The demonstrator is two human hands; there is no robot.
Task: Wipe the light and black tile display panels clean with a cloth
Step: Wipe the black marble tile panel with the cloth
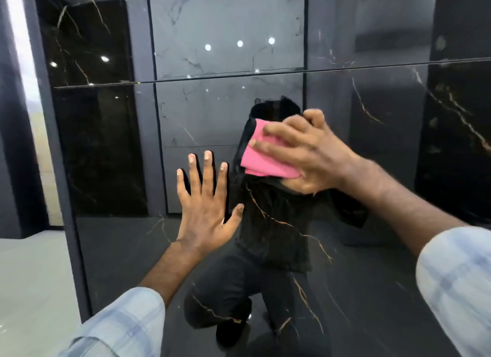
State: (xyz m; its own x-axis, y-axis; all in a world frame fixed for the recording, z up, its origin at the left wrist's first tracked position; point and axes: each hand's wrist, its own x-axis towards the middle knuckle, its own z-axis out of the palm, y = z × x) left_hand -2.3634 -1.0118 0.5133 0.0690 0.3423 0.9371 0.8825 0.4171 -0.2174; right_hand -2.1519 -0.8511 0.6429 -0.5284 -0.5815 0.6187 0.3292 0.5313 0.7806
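1. The black tile panel [111, 250], glossy and veined in gold and white, is standing upright and filling the view. A thin horizontal seam [239, 76] is crossing it above both hands.
2. Its mirror finish is showing the person's dark reflection [273, 237] and round lights [240, 43].
3. A pale floor [26, 277] is showing at the left, past the panel's edge.
4. Pale checked sleeves [119, 324] are covering both forearms.
5. The left hand [204, 213] is lying flat on the panel with its fingers spread and straight, holding nothing.
6. The right hand [305, 154], motion-blurred, is gripping the pink cloth [261, 157] and pressing it to the panel, up and right of the left hand and apart from it.
7. The cloth, soft and folded, is jutting out leftward past the fingertips.
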